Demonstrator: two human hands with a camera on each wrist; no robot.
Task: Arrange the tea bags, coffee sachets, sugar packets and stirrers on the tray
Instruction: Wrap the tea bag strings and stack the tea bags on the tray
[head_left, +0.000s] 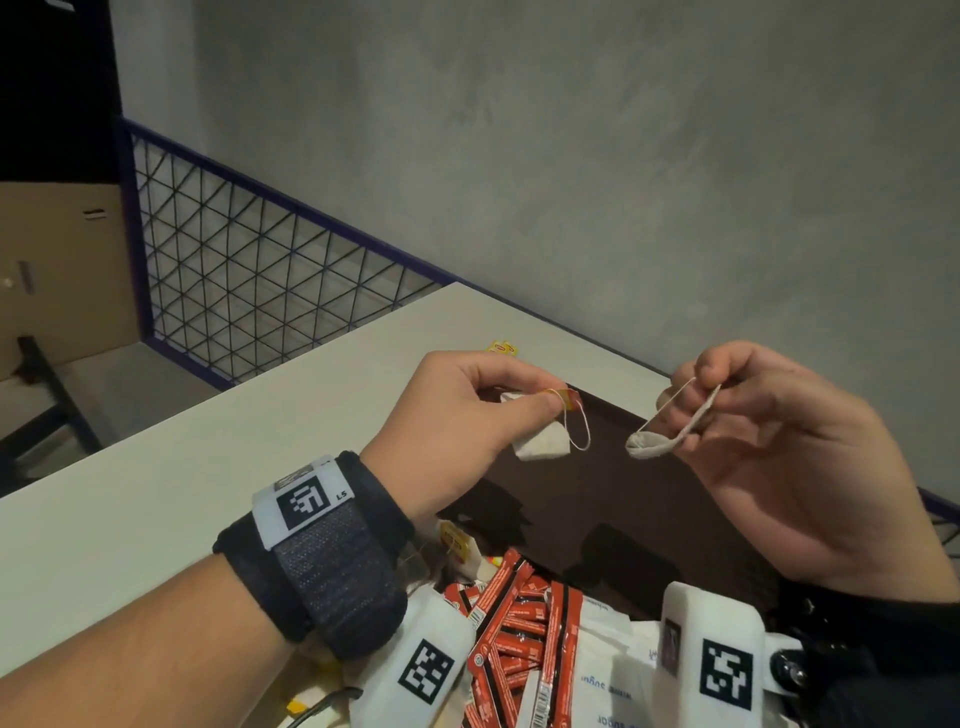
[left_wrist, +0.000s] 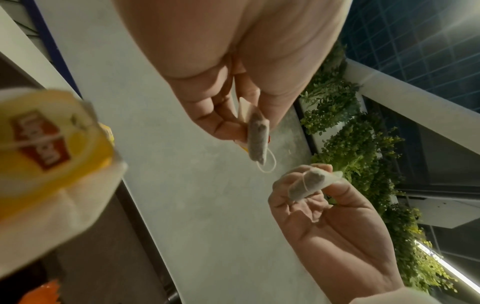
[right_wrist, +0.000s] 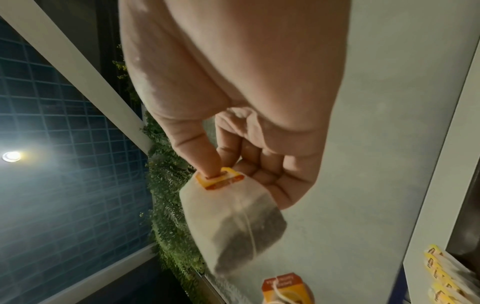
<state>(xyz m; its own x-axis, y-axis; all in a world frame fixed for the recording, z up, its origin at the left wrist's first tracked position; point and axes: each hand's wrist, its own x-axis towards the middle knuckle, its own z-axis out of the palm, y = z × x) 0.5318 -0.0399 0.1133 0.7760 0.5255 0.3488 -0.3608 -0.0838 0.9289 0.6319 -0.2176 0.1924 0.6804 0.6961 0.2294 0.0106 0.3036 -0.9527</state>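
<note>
Left hand (head_left: 467, 415): raised above the dark tray (head_left: 623, 499), thumb and fingers pinching a white tea bag (head_left: 540, 441) with its yellow tag and a hanging loop of string.

Right hand (head_left: 779, 441): raised to the right, apart from the left, fingers pinching a second tea bag (head_left: 654, 441), seen edge-on, string running up to the fingers.

Near edge of tray: heap of red coffee sachets (head_left: 519, 623), white sugar packets (head_left: 608, 660) to their right.

White table (head_left: 156, 493): carries the tray; one yellow tag (head_left: 501, 347) at the far side.
</note>
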